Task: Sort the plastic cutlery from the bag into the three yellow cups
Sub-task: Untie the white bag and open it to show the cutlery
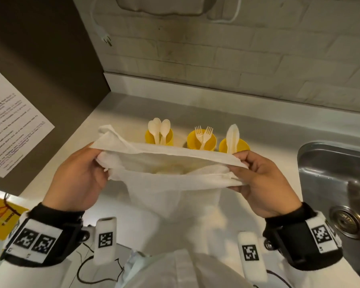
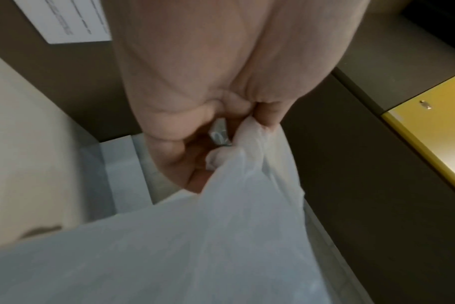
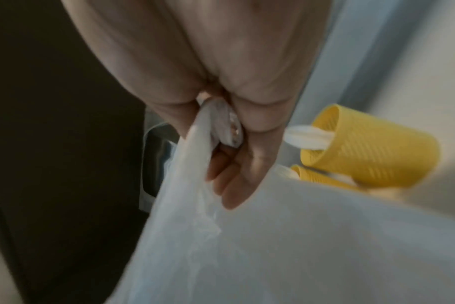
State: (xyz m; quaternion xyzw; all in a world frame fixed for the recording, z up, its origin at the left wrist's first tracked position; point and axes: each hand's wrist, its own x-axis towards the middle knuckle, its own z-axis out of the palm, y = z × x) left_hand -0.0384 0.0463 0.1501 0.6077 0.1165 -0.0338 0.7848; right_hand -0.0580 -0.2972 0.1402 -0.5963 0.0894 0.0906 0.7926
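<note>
Above the table (image 1: 116,113), just in front of the row of three yellow cups, both hands hold a white plastic bag (image 1: 170,183) stretched open between them. The left hand (image 1: 77,179) grips the bag's left edge, with its fingers curled round a bunched fold of plastic, as the left wrist view confirms. The right hand (image 1: 264,179) pinches the bag's right edge in the same way, its fingers closed on gathered plastic in the right wrist view. Inside the bag's open mouth a pale yellowish shape shows dimly through the film; what it is cannot be told.

Behind the bag, the left cup (image 1: 159,137) holds three white spoons (image 1: 161,126) standing with their bowls up. The middle cup (image 1: 202,142) holds two forks (image 1: 204,133) with tines up. The right cup (image 1: 234,145) holds white knives (image 1: 232,138), how many is unclear. The bag's far rim hides the cups' lower parts.

To the right of the cups a steel sink (image 1: 330,183) is set into the table. To the left of the bag a printed sheet (image 1: 10,125) is fixed to a dark panel.
</note>
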